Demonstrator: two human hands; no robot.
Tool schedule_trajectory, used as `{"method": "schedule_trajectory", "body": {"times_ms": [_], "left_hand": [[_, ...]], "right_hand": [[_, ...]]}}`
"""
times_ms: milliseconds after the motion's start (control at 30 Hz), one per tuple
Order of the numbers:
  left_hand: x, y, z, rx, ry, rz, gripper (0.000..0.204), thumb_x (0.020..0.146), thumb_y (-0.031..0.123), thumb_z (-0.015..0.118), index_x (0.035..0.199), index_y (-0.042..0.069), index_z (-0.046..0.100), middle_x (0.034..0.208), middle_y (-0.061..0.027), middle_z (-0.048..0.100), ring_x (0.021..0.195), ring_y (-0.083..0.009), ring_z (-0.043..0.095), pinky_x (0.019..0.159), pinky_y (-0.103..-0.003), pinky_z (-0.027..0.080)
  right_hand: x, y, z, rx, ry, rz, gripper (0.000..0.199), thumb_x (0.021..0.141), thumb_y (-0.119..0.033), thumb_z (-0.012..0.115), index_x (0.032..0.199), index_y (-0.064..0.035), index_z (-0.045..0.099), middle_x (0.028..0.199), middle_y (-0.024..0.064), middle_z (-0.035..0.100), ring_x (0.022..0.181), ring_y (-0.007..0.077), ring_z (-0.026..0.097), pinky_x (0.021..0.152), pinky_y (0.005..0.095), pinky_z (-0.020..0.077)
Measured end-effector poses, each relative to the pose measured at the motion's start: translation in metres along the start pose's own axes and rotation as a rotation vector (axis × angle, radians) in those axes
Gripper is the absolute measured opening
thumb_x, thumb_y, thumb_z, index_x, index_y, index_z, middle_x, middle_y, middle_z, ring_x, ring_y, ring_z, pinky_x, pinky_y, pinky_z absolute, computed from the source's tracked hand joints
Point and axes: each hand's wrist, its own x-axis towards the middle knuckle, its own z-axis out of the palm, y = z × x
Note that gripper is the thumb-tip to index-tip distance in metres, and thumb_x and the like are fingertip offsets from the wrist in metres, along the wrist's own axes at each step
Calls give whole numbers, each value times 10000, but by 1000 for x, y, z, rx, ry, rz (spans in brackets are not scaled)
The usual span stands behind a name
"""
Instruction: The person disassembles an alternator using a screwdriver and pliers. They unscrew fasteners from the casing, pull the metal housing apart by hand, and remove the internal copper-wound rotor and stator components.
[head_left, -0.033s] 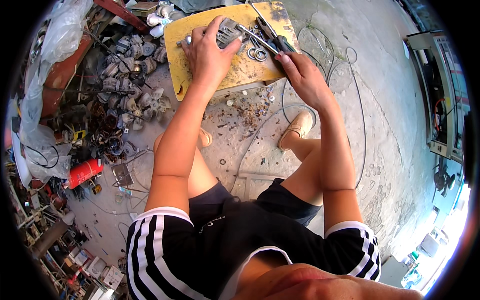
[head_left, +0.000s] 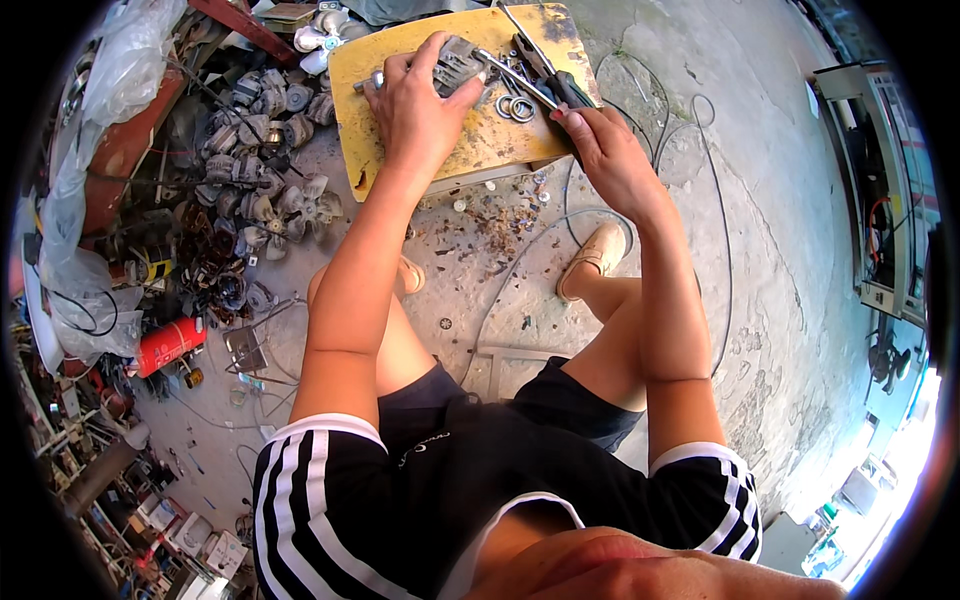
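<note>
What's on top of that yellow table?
I see metal rings, a dark-handled tool and a grey finned metal part on the yellow table. The left hand covers some of that part, so I can't see what lies beneath the palm.

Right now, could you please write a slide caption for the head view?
Left hand on a finned grey metal part, right hand holding a long-shafted tool over a yellow worktop.

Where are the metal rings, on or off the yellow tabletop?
On: the rings lie on the yellow tabletop, between left hand and right hand.
</note>
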Motion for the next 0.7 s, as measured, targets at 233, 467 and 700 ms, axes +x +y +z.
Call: {"method": "schedule_trajectory", "body": {"times_ms": [233,467,700], "left_hand": [[-1,-1,2,6,15,10,655,765,359,808,1356,186,584,1168,-135,577,1120,-340,577,1133,-591,237],[-1,-1,0,21,20,20,652,763,375,808,1346,178,593,1155,-138,585,1121,-337,577,1134,-579,238],[0,-2,1,16,24,29,657,770,382,801,1354,171,585,1169,-146,583,1127,-340,576,1144,-587,222]], "right_hand": [[-1,3,6,-15,249,-147,292,955,-278,668,1112,-32,656,1065,174,584,945,318,624,833,396,494],[-1,-14,-1,52,36,31,270,964,-257,647,1128,-44,665,1008,173,605,932,304,631,821,391,495],[-1,4,4,-107,287,-201,294,933,-250,673,1123,-26,657,1081,168,591,943,326,637,810,385,504]]}}
